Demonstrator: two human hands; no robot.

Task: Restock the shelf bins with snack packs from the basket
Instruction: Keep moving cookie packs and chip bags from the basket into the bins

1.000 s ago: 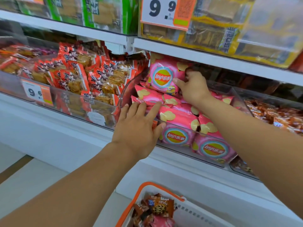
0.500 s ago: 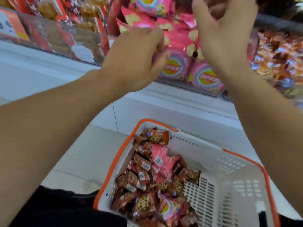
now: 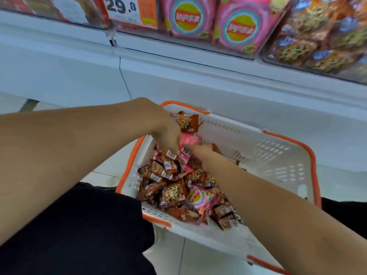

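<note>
Two hands met over one pink snack pack [image 3: 188, 144] lying near the far end of the heap in the basket [image 3: 278, 155], its glossy film crinkled and a white barcode patch showing at its near edge. The left hand [image 3: 168, 133] reached down with fingers curled onto that pack's near edge, fingertips pressed against the film, though whether they truly pinched it was hard to tell. The right hand [image 3: 200, 153] came in from the other side, touching the same pack from the near right; its fingers were mostly hidden behind the wrist and the packs, so their spread could not be made out. Around the pink pack lay many small brown and orange wrappers [image 3: 158, 173], shiny and pillow-shaped with serrated ends, and a second pink chip pack [image 3: 200, 197] with a round yellow logo lay nearer the body. The basket was white perforated plastic, rectangular, with an orange rim, its right half bare; its near corner was cut off by the right forearm. Dark fabric [image 3: 79, 225] covered the lower left. Above, behind a clear bin front, stood two pink chip bags [image 3: 188, 18], a price label [image 3: 129, 8] cropped at the top, and blurred cookie packs [image 3: 317, 36] to the right
</note>
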